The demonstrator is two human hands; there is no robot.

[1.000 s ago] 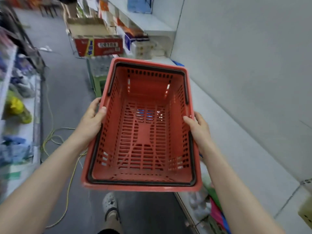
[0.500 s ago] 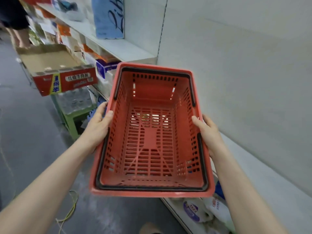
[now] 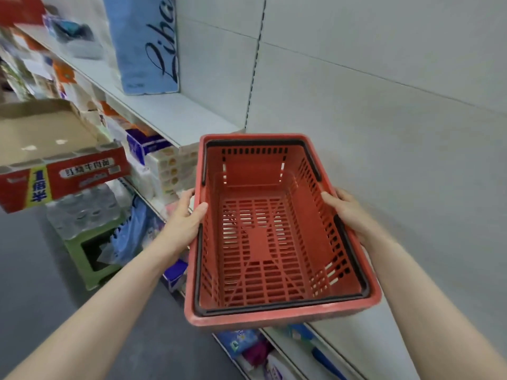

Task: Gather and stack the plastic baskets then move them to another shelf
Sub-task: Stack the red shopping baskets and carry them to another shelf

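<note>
Head view: I judge the basket (image 3: 274,242), held in the air in front of the shelf (image 3: 175,116), could tip forward, since both grips sit mid-rim. My left hand (image 3: 183,223) and right hand (image 3: 348,212) each clasp a long side, thumbs over the edge.

Left hand (image 3: 184,225): fingers wrap behind the red basket (image 3: 274,242) wall, only thumb and knuckles show. Right hand (image 3: 349,212): fingertips hidden under the rim. Basket underside not visible; can't tell if it's one basket or several nested. Blue pack (image 3: 145,42) cut off at the top edge, lettering partial. Cardboard box (image 3: 55,154) cropped at left. Upper-left shelf goods (image 3: 41,64) motion-blurred, unreadable. Packets below the basket (image 3: 247,344) partly covered.
</note>
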